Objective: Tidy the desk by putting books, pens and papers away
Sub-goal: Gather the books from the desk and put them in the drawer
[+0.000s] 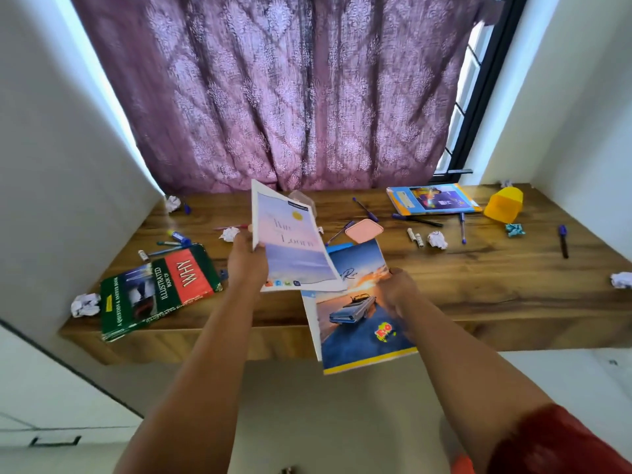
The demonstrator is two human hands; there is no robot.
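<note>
Right hand (398, 290) pinches blue car-cover notebook (359, 316) | left hand (247, 260) grips pastel pink-and-lilac notebook (290, 244) | both above wooden desk (478, 282) front edge

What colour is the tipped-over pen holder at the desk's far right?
Yellow pen holder, seen in the head view.

Green book (160, 290): "ILLUSTRATED BOOK OF WHY", "A QUESTION & ANSWER BOOK".
</note>
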